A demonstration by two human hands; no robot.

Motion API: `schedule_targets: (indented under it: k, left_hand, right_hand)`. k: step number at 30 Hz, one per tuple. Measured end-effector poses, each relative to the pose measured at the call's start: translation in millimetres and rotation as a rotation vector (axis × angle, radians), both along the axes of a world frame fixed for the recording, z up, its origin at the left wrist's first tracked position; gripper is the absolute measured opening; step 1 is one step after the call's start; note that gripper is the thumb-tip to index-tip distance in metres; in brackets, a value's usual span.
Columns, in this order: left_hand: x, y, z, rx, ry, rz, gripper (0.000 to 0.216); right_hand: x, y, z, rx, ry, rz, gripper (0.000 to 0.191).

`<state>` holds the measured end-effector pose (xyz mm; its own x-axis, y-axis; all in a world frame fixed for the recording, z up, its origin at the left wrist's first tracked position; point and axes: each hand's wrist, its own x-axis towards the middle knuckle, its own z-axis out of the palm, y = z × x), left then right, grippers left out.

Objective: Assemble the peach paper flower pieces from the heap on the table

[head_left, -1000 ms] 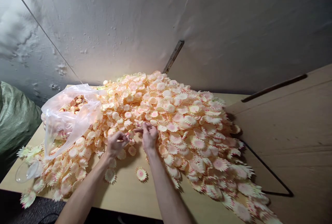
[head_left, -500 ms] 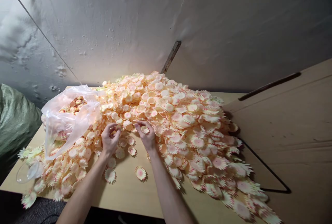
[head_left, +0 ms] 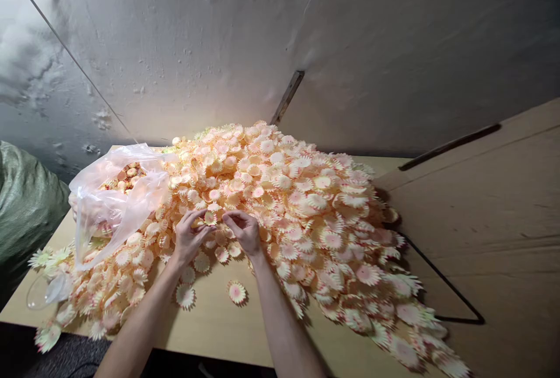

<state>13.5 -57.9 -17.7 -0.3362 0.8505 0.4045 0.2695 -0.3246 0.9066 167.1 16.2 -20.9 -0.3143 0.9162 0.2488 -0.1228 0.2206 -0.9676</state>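
Note:
My left hand (head_left: 191,237) is at the near edge of the heap, its thumb and fingers closed around a small artificial flower piece (head_left: 210,218) with a toothed rim. Just to the right, my right hand (head_left: 245,232) is pinched, fingertips pointing left toward that piece; what they hold, if anything, is too small to tell. Around both hands spreads a big heap of pale cream-pink flower pieces (head_left: 301,197). A single flower piece (head_left: 237,293) with a pink centre lies on the bare tabletop below my hands.
A thin clear plastic bag (head_left: 144,209) with small pieces inside lies left on the wooden table (head_left: 210,331). Near its left edge is a clear plastic cup or lid (head_left: 46,290). A green sack (head_left: 26,209) stands at far left, a cardboard sheet (head_left: 494,220) at right.
My hands have come closer together. A flower piece now shows between my left fingers, and my right hand has closed from a loose curl into a pinch.

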Motion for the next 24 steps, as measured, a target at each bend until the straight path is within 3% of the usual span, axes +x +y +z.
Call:
schedule_targets:
  k: [4, 8, 14, 17, 24]
  left_hand:
    - [2.3, -2.4, 1.9, -0.009, -0.044, -0.044, 0.043]
    - [4.3, -3.6, 1.8, -0.013, -0.133, -0.094, 0.04]
    - [1.0, -0.7, -5.1, -0.001, -0.136, -0.066, 0.046]
    - [-1.1, 0.1, -6.7, 0.004, -0.096, -0.027, 0.047]
    - [0.0, -2.9, 3.1, 0.057, 0.119, 0.047, 0.027]
  right_hand:
    - [0.5, -2.0, 2.3, 0.037, -0.057, 0.112, 0.017]
    - [-1.0, -1.3, -0.8, -0.035, -0.056, 0.163, 0.019]
    - [-0.5, 1.8, -6.1, -0.095, -0.023, 0.152, 0.02]
    - [1.1, 3.0, -6.7, -0.097, -0.018, 0.127, 0.019]
    - [1.9, 4.2, -6.4, -0.108, 0.002, 0.115, 0.019]
